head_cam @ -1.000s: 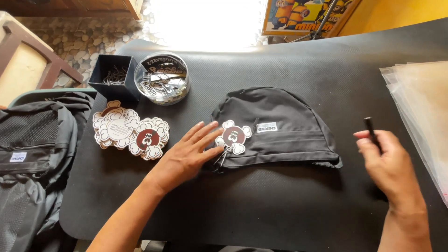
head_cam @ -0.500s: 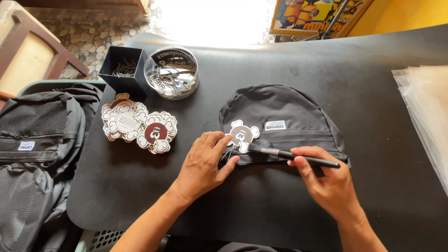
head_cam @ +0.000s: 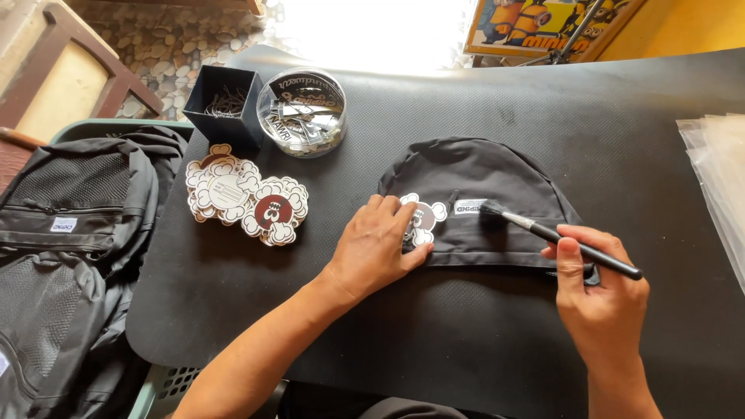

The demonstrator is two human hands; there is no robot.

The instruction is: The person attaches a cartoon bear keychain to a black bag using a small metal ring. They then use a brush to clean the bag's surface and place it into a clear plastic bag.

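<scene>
A black dome-shaped fabric pouch (head_cam: 481, 174) lies flat on the black mat (head_cam: 481, 334). A flower-shaped white and brown tag (head_cam: 425, 219) hangs at its front, beside a small white label (head_cam: 469, 206). My left hand (head_cam: 378, 247) presses flat on the pouch's lower left, fingers touching the tag. My right hand (head_cam: 601, 291) grips a black-handled brush (head_cam: 555, 235), its dark bristles resting on the pouch just right of the label.
A pile of flower-shaped tags (head_cam: 247, 200) lies left of the pouch. Behind it stand a black box of pins (head_cam: 223, 105) and a round clear tub of clips (head_cam: 301, 112). Black backpacks (head_cam: 66, 233) sit at the left; clear plastic bags (head_cam: 718, 182) lie at the right edge.
My right hand brought the brush from the right side of the mat onto the pouch, and now its bristles touch the fabric near the label. My left hand stays on the tag.
</scene>
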